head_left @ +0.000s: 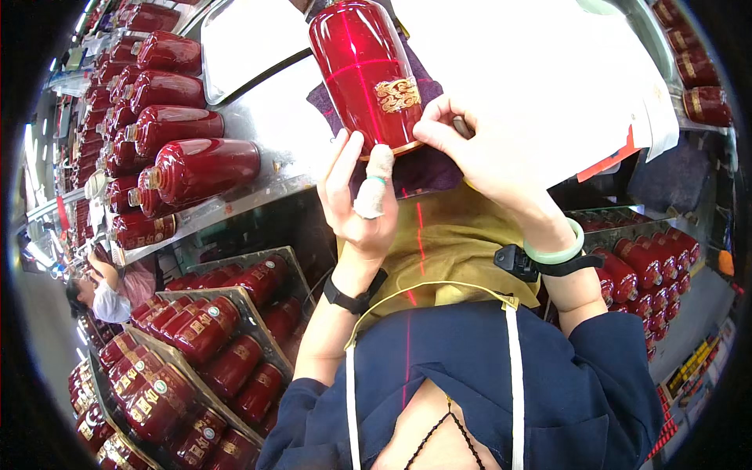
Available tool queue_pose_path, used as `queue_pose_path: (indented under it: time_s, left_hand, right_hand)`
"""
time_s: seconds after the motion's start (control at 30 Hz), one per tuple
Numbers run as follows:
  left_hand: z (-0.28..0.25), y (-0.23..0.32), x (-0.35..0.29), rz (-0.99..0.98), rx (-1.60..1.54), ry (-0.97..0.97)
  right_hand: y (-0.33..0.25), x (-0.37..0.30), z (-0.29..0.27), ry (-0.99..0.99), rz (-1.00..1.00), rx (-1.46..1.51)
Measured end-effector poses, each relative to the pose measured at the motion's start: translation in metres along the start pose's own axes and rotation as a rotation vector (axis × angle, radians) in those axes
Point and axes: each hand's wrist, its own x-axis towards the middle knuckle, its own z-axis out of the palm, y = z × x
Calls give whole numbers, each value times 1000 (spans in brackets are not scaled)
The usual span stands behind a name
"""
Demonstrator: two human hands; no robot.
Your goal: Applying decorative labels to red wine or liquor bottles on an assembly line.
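A red glass bottle (356,70) with a gold ornamental label (398,95) lies on a dark purple cloth (435,174) at the bench edge, its base toward me. My left hand (356,188) is at the base with fingers stretched out, fingertips touching or very close to the glass. Off-white finger covers (376,180) wrap one of its fingers. At the lower right side of the bottle, by the label, my right hand (493,153) has thumb and index finger drawn together in a pinch. A small greyish thing (464,127) shows among its curled fingers; I cannot make out what it is.
Rows of red bottles (204,168) lie on the bench to the left. Crates of labelled bottles (207,329) stand below left. More bottles (646,262) are stacked at right. White sheets (548,70) cover the right bench. Another person (117,290) sits at far left.
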Motion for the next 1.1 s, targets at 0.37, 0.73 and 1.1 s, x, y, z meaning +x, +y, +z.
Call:
queue_pose_path:
  time_s: [0.37,0.73,1.1]
  left_hand:
    - [8,29,16,-93,192,-71]
    - [-8,-8,23,-176,-10,-93]
    - [-3,0,35,35,32,-120]
  right_hand:
    - [14,-4,-6,269,-140,578]
    - [-5,-24,23,255,-195,247]
    - [0,-26,29,297,-271,211]
